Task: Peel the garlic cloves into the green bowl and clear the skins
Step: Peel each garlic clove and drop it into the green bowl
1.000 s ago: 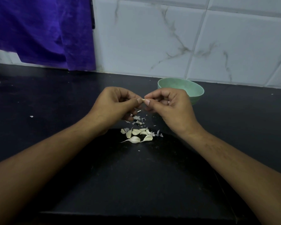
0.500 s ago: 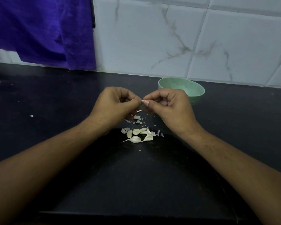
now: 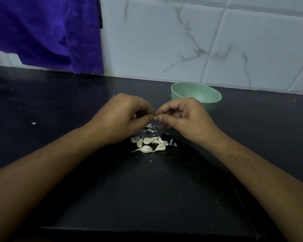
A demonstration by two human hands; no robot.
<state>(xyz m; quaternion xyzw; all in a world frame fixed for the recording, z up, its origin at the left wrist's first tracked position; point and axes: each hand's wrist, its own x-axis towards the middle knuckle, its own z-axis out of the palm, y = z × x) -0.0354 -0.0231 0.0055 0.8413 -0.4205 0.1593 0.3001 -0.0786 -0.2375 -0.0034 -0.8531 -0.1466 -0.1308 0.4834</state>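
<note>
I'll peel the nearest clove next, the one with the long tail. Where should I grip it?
Pinch the nearest clove across its plump body, coming from above: it lies flat on the counter, and its thin tail, pointing left, would likely tear.

No readable text, label, brand, number or sign seen anywhere in view.
</note>
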